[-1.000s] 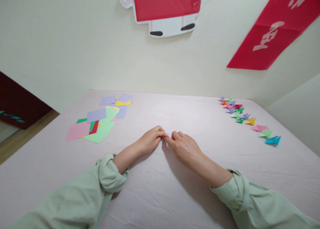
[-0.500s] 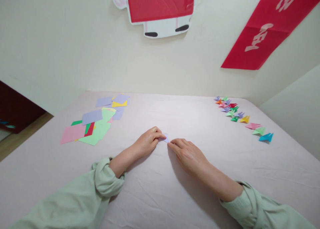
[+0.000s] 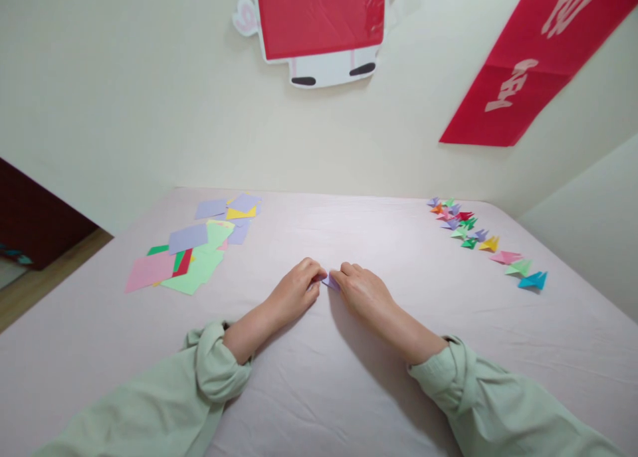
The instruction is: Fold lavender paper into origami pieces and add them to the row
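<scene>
A small folded lilac paper piece (image 3: 329,282) is centred before you, pinched from opposite sides by your nearly closed left hand (image 3: 295,291) and similarly curled right hand (image 3: 366,296), apparently to steady it over the pale pink cloth (image 3: 299,390).

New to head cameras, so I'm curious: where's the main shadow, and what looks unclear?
Head view: a soft shadow lies on the pale cloth beside the right hand and forearm; in head view, the purple paper is too small and covered to make out.

on the cloth (image 3: 349,228), sheets (image 3: 188,238) left, folded shapes (image 3: 469,243) right, held paper (image 3: 329,282) between
</scene>
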Available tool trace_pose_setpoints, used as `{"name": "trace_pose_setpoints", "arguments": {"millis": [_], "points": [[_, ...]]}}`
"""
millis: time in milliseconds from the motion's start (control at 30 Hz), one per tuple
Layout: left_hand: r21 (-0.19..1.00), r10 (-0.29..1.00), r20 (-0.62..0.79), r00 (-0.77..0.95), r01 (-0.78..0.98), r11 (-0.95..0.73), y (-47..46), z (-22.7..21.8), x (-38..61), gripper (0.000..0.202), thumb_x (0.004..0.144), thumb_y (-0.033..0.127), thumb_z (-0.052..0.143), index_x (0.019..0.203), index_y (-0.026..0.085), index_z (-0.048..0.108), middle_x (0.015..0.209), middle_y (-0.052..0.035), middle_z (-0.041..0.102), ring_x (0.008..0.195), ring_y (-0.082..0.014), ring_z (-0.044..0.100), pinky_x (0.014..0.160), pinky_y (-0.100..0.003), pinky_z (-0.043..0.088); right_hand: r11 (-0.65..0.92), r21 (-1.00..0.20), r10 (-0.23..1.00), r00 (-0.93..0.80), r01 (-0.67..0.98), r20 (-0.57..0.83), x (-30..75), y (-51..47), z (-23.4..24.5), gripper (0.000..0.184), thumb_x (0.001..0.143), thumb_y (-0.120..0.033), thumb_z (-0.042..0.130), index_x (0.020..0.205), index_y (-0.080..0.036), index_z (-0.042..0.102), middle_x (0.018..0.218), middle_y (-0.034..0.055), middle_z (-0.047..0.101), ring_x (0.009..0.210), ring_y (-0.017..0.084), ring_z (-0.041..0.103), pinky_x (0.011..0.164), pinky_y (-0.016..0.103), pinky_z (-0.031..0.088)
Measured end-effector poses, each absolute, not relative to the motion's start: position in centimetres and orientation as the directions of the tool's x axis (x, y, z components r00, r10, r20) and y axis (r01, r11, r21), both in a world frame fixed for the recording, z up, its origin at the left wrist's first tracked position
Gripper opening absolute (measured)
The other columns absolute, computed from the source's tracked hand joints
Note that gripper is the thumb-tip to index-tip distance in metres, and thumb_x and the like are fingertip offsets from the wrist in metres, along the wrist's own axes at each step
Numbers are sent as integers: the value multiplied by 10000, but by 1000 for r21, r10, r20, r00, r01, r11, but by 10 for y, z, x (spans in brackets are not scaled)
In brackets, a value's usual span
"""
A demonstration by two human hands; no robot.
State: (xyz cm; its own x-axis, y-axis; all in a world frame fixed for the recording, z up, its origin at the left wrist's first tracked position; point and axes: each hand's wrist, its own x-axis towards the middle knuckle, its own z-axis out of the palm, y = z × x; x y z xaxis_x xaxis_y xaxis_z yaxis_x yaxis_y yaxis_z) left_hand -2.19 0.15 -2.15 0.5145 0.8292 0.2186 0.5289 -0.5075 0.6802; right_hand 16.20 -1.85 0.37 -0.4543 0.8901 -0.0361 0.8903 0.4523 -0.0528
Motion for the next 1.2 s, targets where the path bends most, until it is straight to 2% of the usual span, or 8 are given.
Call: {"name": "trace_pose_setpoints", "arguments": {"millis": [67,200,333,500,700,867,1000,1200], "points": [[647,845,232,481,572,-504,-1,-21,-20,175,802,110,535,963,163,578,973,-63,557,935,-192,538,852,-339,478,430,-83,901,-433,899,-28,162,-16,2,200,919,-130,470,1015,-182,637,927,84,623,856,205,591,696,284,401],[598,843,246,478,610,-521,-3,-22,-17,258,844,222,585,1097,183,553,1091,-81,538,1044,-214,521,939,-375,454,375,-262,925,-379,889,37,167,-15,-4,270,928,-137,434,1098,-203,633,941,63,633,859,174,603,739,262,398],[577,843,241,480,628,-522,-2,-22,-14,206,857,238,581,1060,209,579,1091,-66,541,1040,-211,530,928,-364,455,345,-423,935,-347,838,75,172,-13,-11,304,919,-138,432,1147,-200,623,959,50,644,884,153,604,767,242,403],[600,869,230,438,639,-481,-1,-23,-12,145,824,226,598,961,200,558,1023,-44,553,987,-205,536,871,-348,457,366,-461,927,-360,808,105,170,-12,-11,264,902,-159,462,1101,-212,626,915,27,620,801,139,582,716,238,396],[684,895,208,394,596,-421,3,-23,-10,68,790,163,559,846,193,534,883,-15,565,844,-172,533,743,-292,432,347,-515,934,-337,784,118,166,-13,-8,114,856,-166,505,922,-202,590,910,8,567,710,117,537,644,225,366],[837,920,144,364,452,-310,8,-18,-10,57,810,229,545,775,189,525,727,19,551,694,-140,501,640,-256,389,277,-695,956,-261,664,131,166,-9,-17,71,883,-248,488,843,-205,529,749,-25,562,653,132,520,617,236,369],[952,954,118,277,242,-188,17,-14,-4,107,788,253,569,739,178,511,694,27,524,662,-120,483,633,-246,391,193,-866,968,-235,461,90,165,-4,-22,141,908,-323,467,834,-205,489,657,-47,557,566,121,496,560,229,366],[993,974,52,220,90,-74,33,-19,8,161,755,289,613,740,166,511,691,30,522,655,-108,485,638,-241,386,116,-945,970,-237,307,42,164,2,-16,276,905,-434,485,770,-194,484,619,-37,561,501,105,457,503,225,357]]}}
